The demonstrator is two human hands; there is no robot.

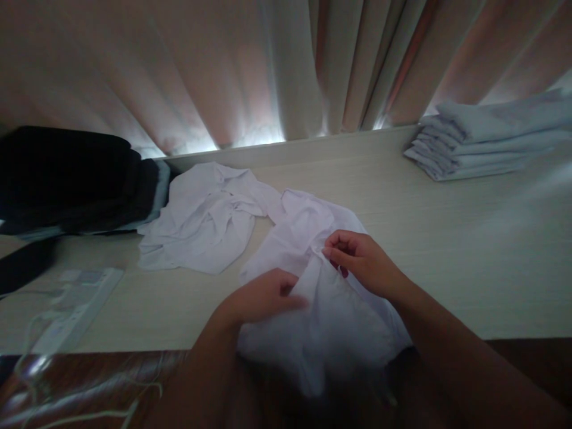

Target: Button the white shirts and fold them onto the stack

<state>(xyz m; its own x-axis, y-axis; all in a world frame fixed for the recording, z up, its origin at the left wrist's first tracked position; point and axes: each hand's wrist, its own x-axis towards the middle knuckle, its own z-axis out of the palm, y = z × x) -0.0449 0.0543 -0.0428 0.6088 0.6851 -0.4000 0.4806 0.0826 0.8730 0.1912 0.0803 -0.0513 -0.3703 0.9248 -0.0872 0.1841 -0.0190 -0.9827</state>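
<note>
A crumpled white shirt [308,333] drapes from the light table over its front edge, directly before me. My right hand [357,259] pinches a gathered bit of its fabric between thumb and fingertips. Lower and to the left, my left hand [266,295] has its thumb over the same cloth and its fingers curled at the fold. The thumb is smeared by motion, and some fingertips are hidden. The lower end of the shirt is dark and blurred. Another rumpled white shirt [201,220] lies to the left, touching or nearly touching the held one.
Folded white clothes [487,140] are stacked at the back right of the table [447,250]. A dark folded pile [71,179] sits at the back left. Nearer on the left are a white power strip [75,313] and cables [89,414]. Curtains [214,71] hang behind.
</note>
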